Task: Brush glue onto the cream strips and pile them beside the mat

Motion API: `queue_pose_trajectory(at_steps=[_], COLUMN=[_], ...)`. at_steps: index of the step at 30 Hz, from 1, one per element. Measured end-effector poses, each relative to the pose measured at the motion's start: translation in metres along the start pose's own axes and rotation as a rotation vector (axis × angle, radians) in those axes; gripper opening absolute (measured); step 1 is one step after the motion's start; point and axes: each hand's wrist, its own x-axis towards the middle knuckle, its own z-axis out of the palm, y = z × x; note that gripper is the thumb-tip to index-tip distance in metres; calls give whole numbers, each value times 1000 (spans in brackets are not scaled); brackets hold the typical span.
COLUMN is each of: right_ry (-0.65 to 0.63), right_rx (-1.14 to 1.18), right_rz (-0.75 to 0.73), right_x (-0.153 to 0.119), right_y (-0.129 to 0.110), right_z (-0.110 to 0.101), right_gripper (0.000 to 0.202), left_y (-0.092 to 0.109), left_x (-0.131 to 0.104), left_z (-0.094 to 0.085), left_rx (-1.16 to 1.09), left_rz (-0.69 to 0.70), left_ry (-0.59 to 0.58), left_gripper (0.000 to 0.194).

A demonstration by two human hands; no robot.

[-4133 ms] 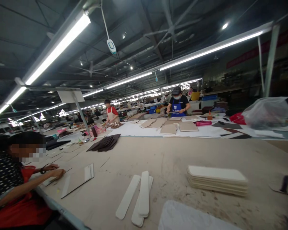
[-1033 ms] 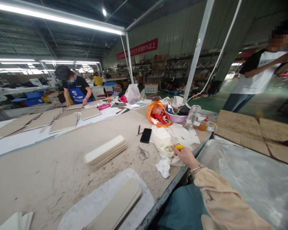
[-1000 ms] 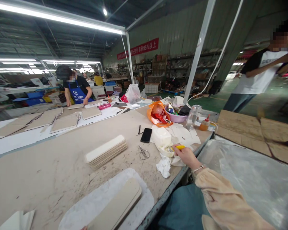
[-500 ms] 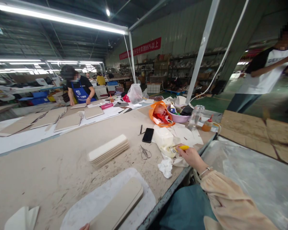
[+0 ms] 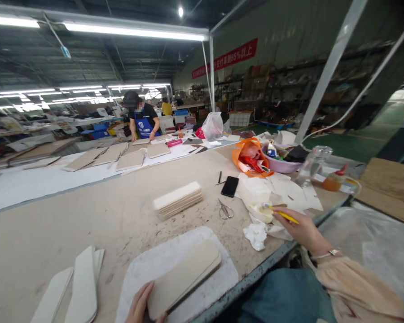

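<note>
My right hand (image 5: 299,231) is closed around a yellow-handled brush (image 5: 286,216), its tip at a small pale container (image 5: 261,211) beside crumpled white tissue (image 5: 256,235). At the bottom, my left hand (image 5: 143,303) holds the near end of a long beige board with rounded corners (image 5: 185,276), fingers at its left edge and thumb tip at its lower end. Another board edge shows beneath it. Both lie on a white sheet (image 5: 134,269). A neat stack of similar pieces (image 5: 178,199) stands farther back on the table.
Scissors (image 5: 225,210) and a black phone (image 5: 230,186) lie mid-table. Behind are an orange bag (image 5: 239,157), a purple basin (image 5: 283,166), a glass jar (image 5: 311,168) and a glue bottle (image 5: 333,180). Loose white pieces (image 5: 82,287) lie at lower left. A person (image 5: 143,119) works across the table.
The view has turned left, so the table things sit farther right. More of my left hand shows at the board. The brush has tilted, and the person at the far right is mostly out of view.
</note>
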Motion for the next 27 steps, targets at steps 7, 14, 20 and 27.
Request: queue_pose_trajectory(at_steps=[7,14,20,27], right_ry=[291,-180,-469,-581], right_rx=[465,971,998,946], right_rz=[390,615,469,415], right_x=[-40,-74,-84,-95], right_y=[-70,-178,-245,-264], right_z=[29,112,169,205], right_gripper=[22,29,30,28], left_y=[19,15,14,14], left_x=[9,4,3,3], left_z=[-22,-21,-18,-17], left_rx=[-143,-264,-309,-352], left_rz=[-25,-62,-89,-99], left_ry=[-111,-144,-137,-119], left_gripper=[72,82,84,88])
